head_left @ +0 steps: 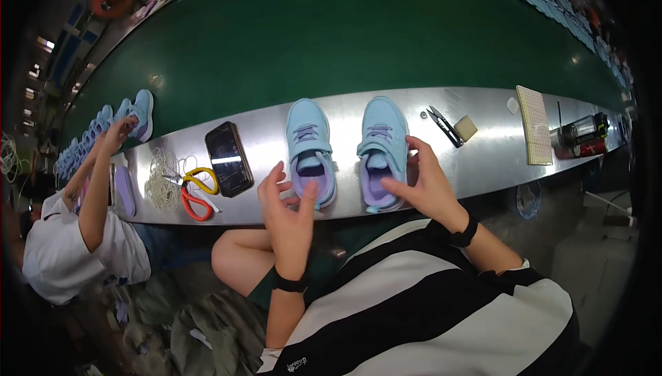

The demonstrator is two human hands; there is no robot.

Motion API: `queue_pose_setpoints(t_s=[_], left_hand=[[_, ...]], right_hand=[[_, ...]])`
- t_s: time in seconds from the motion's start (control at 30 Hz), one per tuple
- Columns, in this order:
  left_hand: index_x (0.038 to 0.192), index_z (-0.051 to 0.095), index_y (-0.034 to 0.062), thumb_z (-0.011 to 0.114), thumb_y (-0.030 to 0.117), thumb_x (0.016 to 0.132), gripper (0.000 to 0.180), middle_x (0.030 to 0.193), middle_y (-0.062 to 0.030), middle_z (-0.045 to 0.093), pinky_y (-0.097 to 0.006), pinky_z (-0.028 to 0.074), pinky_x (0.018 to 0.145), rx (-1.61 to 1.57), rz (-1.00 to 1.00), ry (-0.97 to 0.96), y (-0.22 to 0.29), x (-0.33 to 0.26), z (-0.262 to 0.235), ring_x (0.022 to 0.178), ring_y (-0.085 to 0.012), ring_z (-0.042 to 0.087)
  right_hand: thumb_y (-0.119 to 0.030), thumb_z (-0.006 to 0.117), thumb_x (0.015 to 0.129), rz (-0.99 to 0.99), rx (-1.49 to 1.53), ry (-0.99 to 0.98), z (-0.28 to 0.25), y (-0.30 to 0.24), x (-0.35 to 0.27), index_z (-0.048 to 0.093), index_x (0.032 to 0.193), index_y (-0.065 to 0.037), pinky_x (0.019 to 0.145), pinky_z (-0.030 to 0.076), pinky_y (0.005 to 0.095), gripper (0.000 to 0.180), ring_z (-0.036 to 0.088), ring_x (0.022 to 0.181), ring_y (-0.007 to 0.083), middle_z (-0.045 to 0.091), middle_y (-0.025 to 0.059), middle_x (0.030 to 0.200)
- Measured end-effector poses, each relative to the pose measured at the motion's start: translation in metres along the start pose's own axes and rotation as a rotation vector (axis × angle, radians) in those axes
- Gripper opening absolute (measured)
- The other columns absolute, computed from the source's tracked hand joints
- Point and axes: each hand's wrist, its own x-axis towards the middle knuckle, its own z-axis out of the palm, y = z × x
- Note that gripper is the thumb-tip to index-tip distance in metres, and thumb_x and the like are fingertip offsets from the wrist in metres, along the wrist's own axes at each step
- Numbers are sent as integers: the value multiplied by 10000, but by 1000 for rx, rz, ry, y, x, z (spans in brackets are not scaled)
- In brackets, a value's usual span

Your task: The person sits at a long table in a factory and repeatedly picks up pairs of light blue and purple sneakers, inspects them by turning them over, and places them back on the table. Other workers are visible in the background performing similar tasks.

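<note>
Two light-blue children's sneakers with lilac linings stand side by side on the metal table edge, toes pointing away from me. At the left sneaker (308, 135), my left hand (286, 210) has its fingers apart along the outer side and its thumb over the heel opening. My right hand (431, 186) is at the right sneaker (383, 124). Its thumb reaches into the collar and its fingers lie against the outer side, so the collar wall is between them. The sneakers' soles are mostly hidden.
Left of the sneakers lie a phone (229, 159), scissors (198, 193) with yellow and orange handles, and white thread (162, 179). Thread snips (445, 126), a yellowish block (466, 128) and a pale board (534, 126) lie right. A co-worker's hand (120, 131) touches sneakers beside the green belt (276, 45).
</note>
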Motion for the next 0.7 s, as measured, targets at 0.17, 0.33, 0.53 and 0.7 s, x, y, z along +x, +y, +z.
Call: queue_pose_setpoints(t_s=[0.17,0.33,0.53,0.7], left_hand=[[1418,413,-20,634,145,927,562,1212,-124,589,-278,498,825,-219,-305,-447,-31,38,-19,1100,-153,560],[1486,321,-2,442,41,958,544,1380,-94,492,-302,398,1043,-724,-344,-463,-58,22,-9,1234,-176,501],[1528,239,40,431,148,1007,566,1494,-95,399,-391,334,1135,-1158,-466,-457,-54,-14,7,1359,-244,414],[1447,362,51,595,105,848,645,1396,-116,444,-416,342,1112,-987,-102,-252,-52,-13,-1,1277,-280,458]], right_hand=[[-231,706,870,336,364,-315,-14,-1,9,475,1353,61,813,506,288,611,614,932,173,624,151,1117],[-53,554,948,422,1033,-313,2,13,10,507,1336,31,935,477,270,400,598,1058,126,628,73,1186],[-39,505,964,556,1429,-395,23,-9,4,398,1441,-39,1014,451,300,489,572,1151,149,543,83,1327],[-41,627,853,252,1288,-199,8,-24,5,399,1409,-80,1037,429,356,603,510,1217,194,511,87,1309]])
